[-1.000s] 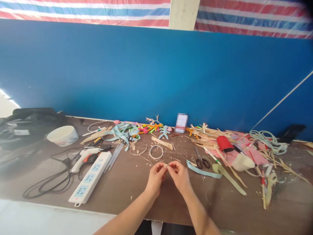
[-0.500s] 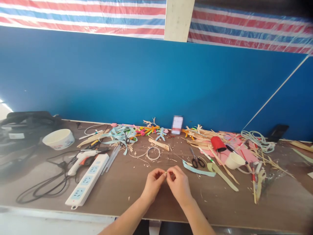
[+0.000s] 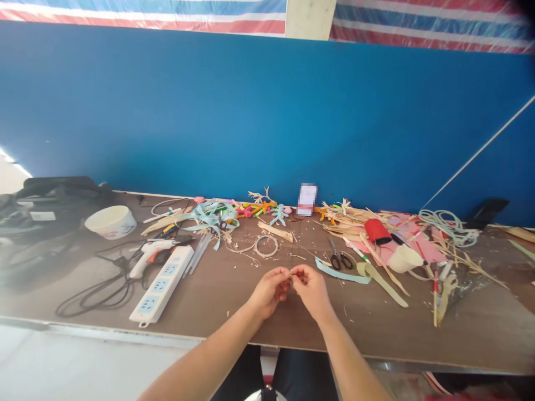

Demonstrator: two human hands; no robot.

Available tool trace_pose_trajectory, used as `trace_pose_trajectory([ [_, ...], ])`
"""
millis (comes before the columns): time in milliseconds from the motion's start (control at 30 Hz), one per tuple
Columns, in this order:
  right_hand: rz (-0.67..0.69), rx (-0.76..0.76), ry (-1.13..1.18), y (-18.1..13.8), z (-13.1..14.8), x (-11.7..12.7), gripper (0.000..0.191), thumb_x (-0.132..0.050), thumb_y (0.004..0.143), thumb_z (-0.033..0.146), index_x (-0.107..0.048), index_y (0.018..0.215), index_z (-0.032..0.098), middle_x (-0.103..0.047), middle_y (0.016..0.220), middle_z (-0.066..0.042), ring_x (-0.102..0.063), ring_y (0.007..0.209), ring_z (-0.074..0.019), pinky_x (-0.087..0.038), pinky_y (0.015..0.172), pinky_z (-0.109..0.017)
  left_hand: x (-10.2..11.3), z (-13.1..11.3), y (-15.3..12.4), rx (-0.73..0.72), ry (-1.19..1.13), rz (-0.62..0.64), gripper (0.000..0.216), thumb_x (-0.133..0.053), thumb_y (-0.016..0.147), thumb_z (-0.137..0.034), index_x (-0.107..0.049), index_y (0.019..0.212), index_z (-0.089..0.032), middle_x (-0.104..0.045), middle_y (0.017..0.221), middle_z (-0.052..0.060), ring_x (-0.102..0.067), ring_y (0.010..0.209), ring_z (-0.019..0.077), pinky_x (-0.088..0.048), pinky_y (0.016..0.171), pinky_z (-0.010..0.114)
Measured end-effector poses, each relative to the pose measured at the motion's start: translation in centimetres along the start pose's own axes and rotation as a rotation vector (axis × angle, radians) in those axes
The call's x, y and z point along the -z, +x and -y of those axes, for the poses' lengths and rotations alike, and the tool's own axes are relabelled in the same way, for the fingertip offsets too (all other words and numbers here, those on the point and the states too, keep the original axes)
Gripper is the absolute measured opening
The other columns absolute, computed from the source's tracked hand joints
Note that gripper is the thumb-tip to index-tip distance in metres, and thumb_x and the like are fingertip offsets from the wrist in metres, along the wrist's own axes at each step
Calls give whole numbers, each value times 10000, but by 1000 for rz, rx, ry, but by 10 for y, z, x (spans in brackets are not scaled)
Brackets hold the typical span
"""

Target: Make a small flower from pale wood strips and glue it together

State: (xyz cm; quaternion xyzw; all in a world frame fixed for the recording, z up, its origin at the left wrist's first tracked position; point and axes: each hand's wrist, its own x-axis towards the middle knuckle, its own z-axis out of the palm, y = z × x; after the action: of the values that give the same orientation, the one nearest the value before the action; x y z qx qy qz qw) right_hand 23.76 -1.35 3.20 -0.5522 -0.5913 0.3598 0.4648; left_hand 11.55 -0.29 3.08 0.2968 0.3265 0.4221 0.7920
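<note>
My left hand (image 3: 271, 291) and my right hand (image 3: 309, 289) meet above the front middle of the table, fingertips pinched together. Between them is something tiny that I cannot make out. Just beyond my right hand lie a pale blue ribbon strip (image 3: 343, 275) and black-handled scissors (image 3: 339, 259). Farther off, in front of my left hand, rest a clear coiled ring (image 3: 266, 246) and a pale strip of dried husk (image 3: 276, 231).
To the left are a white power strip (image 3: 162, 287), a glue gun (image 3: 150, 256), glue sticks (image 3: 198, 253) and a white bowl (image 3: 111, 223). On the right stand a red cup (image 3: 377, 230) and a cream cup (image 3: 404, 259) among husk strips. A blue panel (image 3: 251, 122) rises behind.
The view has tilted down, showing more of my lap. My hands stay together, and the left has turned so its curled fingers show more.
</note>
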Motion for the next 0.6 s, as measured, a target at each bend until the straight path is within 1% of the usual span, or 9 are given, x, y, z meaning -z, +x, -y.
trace_pose_trajectory([
  [167,-12,8,50,2,1,1,29,-493,688,206,-485,702,182,-560,608,9,-542,526,-126,-438,486,-222,-1,-5,1,101,-108,33,151,-609,618,-215,-482,648,-139,-433,566,-36,-398,479,40,-177,360,139],
  [233,-14,33,12,2,4,1,7,-479,680,182,-483,676,186,-553,593,14,-541,525,-126,-445,515,-231,1,-4,2,133,-166,39,136,-610,613,-193,-494,655,-136,-445,586,-34,-409,485,39,-172,352,137],
  [333,-37,65,-66,1,9,1,45,-467,686,172,-510,686,186,-570,599,5,-551,532,-135,-451,559,-252,3,-2,4,160,-229,20,132,-623,616,-190,-526,682,-131,-460,601,-29,-410,484,33,-174,348,132],
  [467,-59,84,-115,-1,9,1,93,-484,703,202,-543,771,180,-608,676,-27,-576,594,-154,-454,569,-256,4,-2,3,102,-215,23,151,-653,616,-213,-575,701,-116,-469,601,-18,-386,487,27,-178,353,131],
  [600,-94,94,-161,-1,7,1,90,-501,715,248,-551,747,180,-610,682,-40,-564,602,-157,-446,560,-253,4,-3,3,19,-30,-4,197,-682,601,-247,-617,712,-99,-451,565,-12,-363,492,33,-185,366,135],
])
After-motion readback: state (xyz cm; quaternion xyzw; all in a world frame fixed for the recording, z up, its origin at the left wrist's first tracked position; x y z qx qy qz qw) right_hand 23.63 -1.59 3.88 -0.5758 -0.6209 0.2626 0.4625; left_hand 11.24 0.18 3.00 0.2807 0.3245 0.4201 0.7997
